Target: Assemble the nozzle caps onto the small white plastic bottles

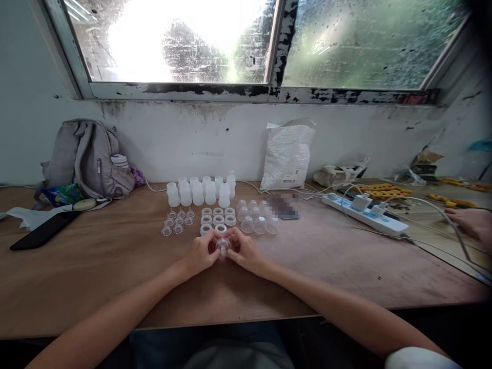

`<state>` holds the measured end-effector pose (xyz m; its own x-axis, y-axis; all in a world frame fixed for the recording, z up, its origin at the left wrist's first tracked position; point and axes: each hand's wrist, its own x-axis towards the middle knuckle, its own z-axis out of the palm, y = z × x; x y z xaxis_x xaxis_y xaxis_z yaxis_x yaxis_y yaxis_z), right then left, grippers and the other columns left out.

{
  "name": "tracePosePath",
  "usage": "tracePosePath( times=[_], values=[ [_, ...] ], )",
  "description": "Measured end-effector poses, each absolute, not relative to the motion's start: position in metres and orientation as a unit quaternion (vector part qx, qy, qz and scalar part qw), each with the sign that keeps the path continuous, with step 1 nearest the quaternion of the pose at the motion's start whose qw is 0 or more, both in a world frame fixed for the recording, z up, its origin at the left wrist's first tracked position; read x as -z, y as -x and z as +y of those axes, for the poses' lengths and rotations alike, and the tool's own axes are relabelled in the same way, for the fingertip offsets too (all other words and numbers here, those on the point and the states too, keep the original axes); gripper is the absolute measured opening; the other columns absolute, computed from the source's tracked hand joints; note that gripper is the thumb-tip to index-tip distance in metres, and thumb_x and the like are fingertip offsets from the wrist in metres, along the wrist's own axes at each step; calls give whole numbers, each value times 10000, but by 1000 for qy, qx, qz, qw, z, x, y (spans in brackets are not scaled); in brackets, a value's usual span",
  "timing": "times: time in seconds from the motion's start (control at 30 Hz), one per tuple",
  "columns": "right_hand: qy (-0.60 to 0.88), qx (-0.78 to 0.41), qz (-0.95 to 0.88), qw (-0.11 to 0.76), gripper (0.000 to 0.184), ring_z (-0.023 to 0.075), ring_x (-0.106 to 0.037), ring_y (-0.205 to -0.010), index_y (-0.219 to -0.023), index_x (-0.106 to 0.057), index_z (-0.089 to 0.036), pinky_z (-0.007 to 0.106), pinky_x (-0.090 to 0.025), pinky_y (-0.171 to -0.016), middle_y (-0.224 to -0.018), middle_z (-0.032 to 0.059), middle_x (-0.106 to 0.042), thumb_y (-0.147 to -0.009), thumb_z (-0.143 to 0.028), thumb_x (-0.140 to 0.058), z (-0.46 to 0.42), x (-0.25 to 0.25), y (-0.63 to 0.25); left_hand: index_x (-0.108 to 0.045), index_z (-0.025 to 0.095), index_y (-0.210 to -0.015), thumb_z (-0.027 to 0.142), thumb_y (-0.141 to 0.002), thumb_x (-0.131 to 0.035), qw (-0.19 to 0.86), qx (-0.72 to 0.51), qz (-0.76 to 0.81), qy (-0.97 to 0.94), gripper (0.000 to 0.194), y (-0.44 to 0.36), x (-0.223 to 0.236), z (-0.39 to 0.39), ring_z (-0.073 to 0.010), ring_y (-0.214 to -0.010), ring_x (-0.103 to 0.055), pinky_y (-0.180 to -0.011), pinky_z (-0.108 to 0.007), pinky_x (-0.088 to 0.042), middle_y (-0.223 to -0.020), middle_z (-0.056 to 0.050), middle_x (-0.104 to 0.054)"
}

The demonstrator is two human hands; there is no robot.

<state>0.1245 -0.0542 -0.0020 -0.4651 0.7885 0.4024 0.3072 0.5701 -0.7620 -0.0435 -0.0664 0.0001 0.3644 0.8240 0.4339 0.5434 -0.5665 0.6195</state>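
Note:
My left hand (pixel 202 250) and my right hand (pixel 244 250) meet near the table's front, fingers closed around a clear bottle nipple (pixel 223 248). My fingers hide part of it, so I cannot tell if a ring is fitted to it. Just behind my hands lie several white screw rings (pixel 218 219) in rows. To their left, several clear nipples (pixel 179 221) stand on the table. Several clear dome caps (pixel 259 224) are grouped to the right of the rings. Farther back, several frosted baby bottles (pixel 198 193) stand upright in rows.
Left on the brown table (pixel 115 277) are a grey backpack (pixel 86 159) and a black flat object (pixel 45 231). A white plastic bag (pixel 287 156) leans on the wall. Rightward lie a power strip (pixel 365 214) with cables and another person's hand (pixel 471 223).

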Motion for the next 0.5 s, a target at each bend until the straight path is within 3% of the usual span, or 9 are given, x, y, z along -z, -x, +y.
tracePosePath(
  times=[0.5],
  values=[
    [356, -271, -805, 391, 103, 78, -382, -445, -821, -415, -201, 192, -295, -450, -518, -64, -422, -734, -157, -446, -59, 0, -121, -477, 180, -847, 158, -744, -454, 213, -385, 393, -807, 108, 44, -1, -67, -88, -540, -508, -526, -190, -410, -633, 28, -554]
  ],
)
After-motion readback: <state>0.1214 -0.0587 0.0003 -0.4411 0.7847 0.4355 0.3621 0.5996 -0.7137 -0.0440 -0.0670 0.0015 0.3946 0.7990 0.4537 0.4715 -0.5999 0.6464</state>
